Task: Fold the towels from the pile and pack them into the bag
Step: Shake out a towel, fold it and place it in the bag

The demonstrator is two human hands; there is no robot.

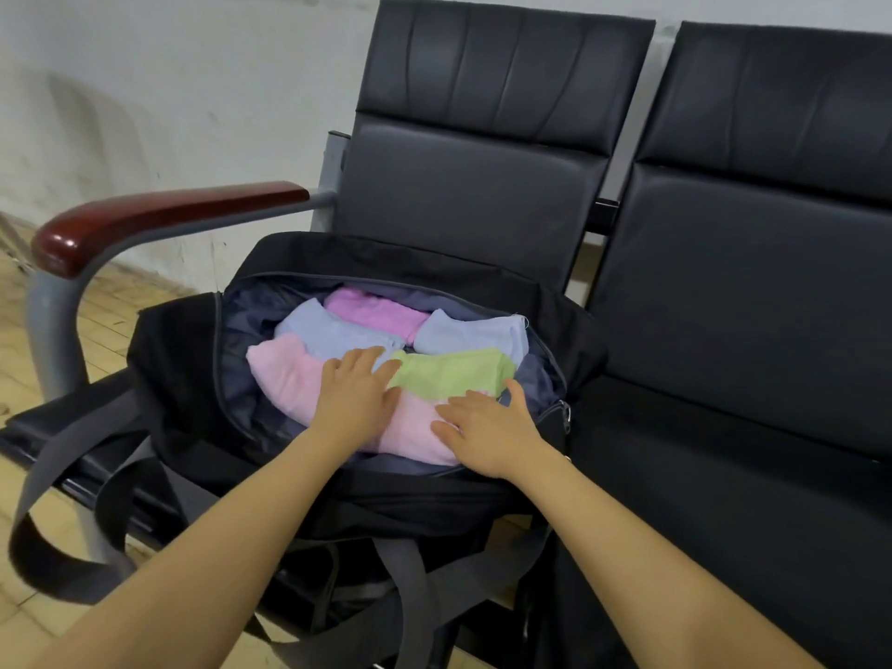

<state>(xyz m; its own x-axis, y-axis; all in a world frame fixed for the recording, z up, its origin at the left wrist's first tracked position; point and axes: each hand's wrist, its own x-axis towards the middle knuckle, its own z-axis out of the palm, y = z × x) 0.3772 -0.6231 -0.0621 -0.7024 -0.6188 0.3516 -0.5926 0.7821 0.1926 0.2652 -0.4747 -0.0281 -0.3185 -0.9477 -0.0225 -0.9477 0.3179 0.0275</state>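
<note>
Row of black padded seats [753, 282] against a pale wall [145, 65], seen from above. The landmark throughout is the black bag [183, 359], which rests unzipped on the left-hand seat, its mouth facing up and its grey lining exposed. Left of the bag, a grey metal armrest with a red-brown wooden cap [159, 219] curves down toward the tiled floor [43, 340]. A grey strap [62, 475] loops off the bag's near left corner and hangs below the seat edge; further straps hang from the bag's near side (their ends are not visible).

Inside the bag lie folded towels, packed side by side. A pale pink towel [285, 374] fills the near half of the opening. A light blue towel [323, 330] sits behind it toward the bag's far left, a second blue towel [473, 335] toward the far right, and a magenta-pink towel [376, 311] lies between them at the far side. A green towel [453, 371] lies in the right of the opening, overlapping the pale pink one.

The left hand [357, 393] rests flat on the pale pink towel at the bag's centre, fingers straight and spread, tips reaching the green towel's edge. The right hand [487, 427] lies flat on the same towel at the bag's near right, fingers spread wide, thumb extended toward the zip; neither hand grips anything.
</note>
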